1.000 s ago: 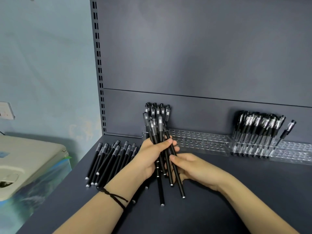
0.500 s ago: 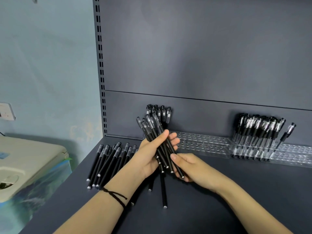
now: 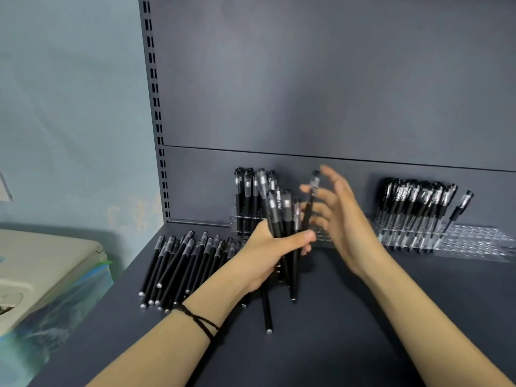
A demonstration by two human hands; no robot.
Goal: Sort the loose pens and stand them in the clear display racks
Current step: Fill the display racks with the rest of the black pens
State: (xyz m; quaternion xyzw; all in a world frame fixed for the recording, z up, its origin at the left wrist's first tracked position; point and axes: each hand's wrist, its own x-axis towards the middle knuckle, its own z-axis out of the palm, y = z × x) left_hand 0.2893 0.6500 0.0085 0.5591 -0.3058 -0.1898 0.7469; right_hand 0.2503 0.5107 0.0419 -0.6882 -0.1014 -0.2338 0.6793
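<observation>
My left hand (image 3: 265, 255) grips a bundle of black pens (image 3: 279, 219) upright over the dark shelf, their lower ends hanging below my fist. My right hand (image 3: 346, 219) is raised just right of the bundle, blurred, fingers spread, and seems to pinch a single black pen (image 3: 312, 194) between thumb and fingers. Loose black pens (image 3: 181, 263) lie in a pile on the left. Several pens stand in the left end of the clear rack (image 3: 245, 196). A larger group of clear-bodied pens (image 3: 413, 208) fills the right rack (image 3: 474, 241).
The dark shelf surface (image 3: 363, 331) stretches in front of me, with a grey back panel behind the racks. A slotted upright post (image 3: 156, 107) marks the left edge. A beige box (image 3: 42, 269) sits lower left, beyond the shelf.
My right hand has left the lower part of the bundle and risen to its right, taking one pen up with it. My left hand has turned the bundle more upright.
</observation>
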